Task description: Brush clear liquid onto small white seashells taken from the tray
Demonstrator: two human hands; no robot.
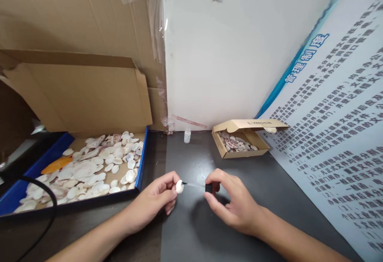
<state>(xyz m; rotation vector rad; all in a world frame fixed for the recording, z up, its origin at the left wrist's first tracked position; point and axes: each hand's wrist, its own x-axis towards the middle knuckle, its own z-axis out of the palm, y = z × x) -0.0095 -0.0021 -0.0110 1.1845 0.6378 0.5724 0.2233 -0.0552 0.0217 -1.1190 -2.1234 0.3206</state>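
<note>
Between the thumb and fingers of my left hand (160,194) is a small white seashell (179,187). My right hand (231,198) pinches the black cap (208,188) of a brush applicator. From the cap a thin clear stem (194,185) runs left, and its dark brush tip (184,183) is at the shell's edge; whether it touches the shell I cannot tell. Farther back on the table stands a small white bottle (187,136), apart from both hands.
An open blue-edged cardboard box (145,150) full of loose shells and an orange piece (56,165) stands left. At back right is a smaller carton (257,151) with shells. A black cable (50,214) curves at lower left. A printed poster (323,114) leans along the right.
</note>
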